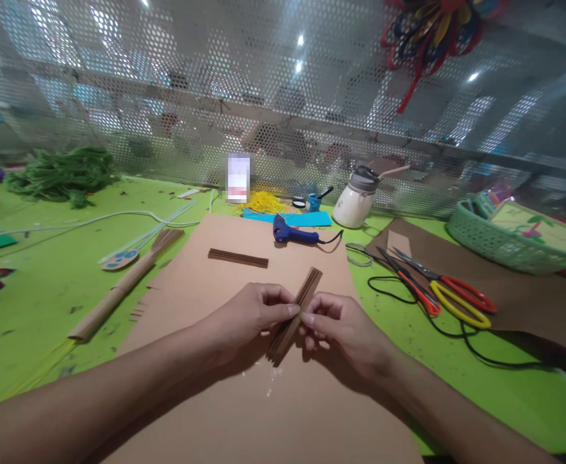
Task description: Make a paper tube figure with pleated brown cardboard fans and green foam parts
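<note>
The left hand [258, 312] and right hand [338, 319] both pinch one pleated brown strip [290, 332] at mid-length, thumbs nearly meeting, above a tan sheet [273, 419] on the green counter [495, 390]. If either pinch slackens, the folds may spring apart; uneven thumb pressure could leave a crooked crease. The glue gun [302, 236] lies just beyond, and brushing it might burn a finger if it is hot, which cannot be told.

Counted: two pleated strips, one held and a spare strip [238, 258] lying flat; one glue gun; one pair of scissors [434, 276]; one orange-handled tool [420, 295] beside it; one paper tube [118, 293]; one green basket [505, 258]; one white jar [353, 206].
</note>
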The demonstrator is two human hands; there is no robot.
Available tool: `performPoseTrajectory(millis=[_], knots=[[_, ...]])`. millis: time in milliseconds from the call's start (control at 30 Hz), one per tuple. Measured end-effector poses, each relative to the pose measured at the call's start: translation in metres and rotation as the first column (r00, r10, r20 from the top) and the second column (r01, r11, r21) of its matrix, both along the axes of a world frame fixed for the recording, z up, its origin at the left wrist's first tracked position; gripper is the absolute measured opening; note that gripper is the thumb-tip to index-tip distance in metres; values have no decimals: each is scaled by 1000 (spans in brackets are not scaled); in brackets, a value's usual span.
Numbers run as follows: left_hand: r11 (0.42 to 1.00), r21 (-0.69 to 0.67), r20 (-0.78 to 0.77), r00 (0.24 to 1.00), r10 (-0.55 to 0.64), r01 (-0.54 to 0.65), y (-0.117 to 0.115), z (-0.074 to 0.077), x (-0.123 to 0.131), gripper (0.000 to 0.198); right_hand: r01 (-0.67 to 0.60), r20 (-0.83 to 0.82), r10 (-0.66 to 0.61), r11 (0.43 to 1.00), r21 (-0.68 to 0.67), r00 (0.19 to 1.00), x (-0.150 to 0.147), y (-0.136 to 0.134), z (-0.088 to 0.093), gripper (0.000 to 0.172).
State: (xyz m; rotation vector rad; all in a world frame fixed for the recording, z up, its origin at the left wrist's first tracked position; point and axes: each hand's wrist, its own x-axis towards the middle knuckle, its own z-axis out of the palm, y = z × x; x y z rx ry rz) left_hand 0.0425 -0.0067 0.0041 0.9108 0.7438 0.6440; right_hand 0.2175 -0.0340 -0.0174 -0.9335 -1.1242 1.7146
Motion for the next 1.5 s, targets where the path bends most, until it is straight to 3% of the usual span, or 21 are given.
performPoseTrajectory(millis=[667, 967, 1500], knots=[[1000, -6, 20, 1000, -8, 8, 0, -2, 1, 17, 56, 7, -56, 997, 46, 998, 4, 4, -1, 18], [997, 53, -112, 992, 58, -53, 5, 1, -2, 21, 98, 16, -99, 993, 67, 995, 6, 2, -2, 19], [971, 142, -117, 971, 209, -192, 13, -4, -5, 20, 182, 59, -185, 982, 59, 981, 4, 2, -5, 23]])
